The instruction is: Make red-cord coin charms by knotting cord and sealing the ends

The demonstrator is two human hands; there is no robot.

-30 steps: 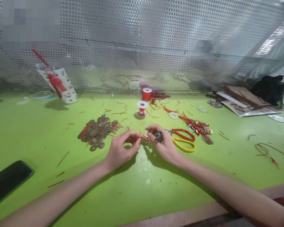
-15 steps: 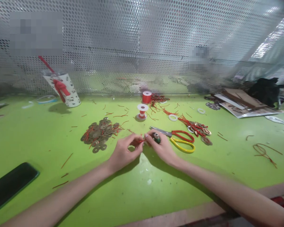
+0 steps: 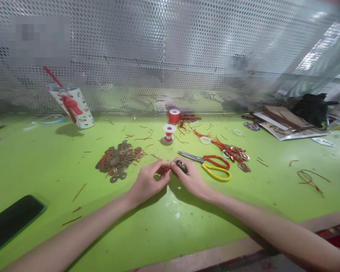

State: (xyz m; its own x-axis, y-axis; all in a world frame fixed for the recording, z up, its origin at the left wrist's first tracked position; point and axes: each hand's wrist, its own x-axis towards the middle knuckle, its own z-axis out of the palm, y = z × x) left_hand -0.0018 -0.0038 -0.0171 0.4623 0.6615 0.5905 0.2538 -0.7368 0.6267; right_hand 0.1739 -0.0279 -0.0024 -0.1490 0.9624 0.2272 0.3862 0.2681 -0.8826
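Over a broad, flat, bright-green tabletop [image 3: 124,241], my left hand [image 3: 149,179] and my right hand [image 3: 191,177] come close at the fingertips.
Beyond my left hand lies a heap of round, holed, bronze-coloured metal coins [image 3: 117,157] mixed with red strands [image 3: 102,161]; metal scissors with one red and one yellow handle [image 3: 203,160] rest just beside my right hand, whose fingers curl around a small dark-green cylinder with a metallic end [image 3: 182,166]. My left thumb and forefinger pinch a thin red cord [image 3: 167,169] between my two hands; whether my right fingertips touch it too, I can't tell.
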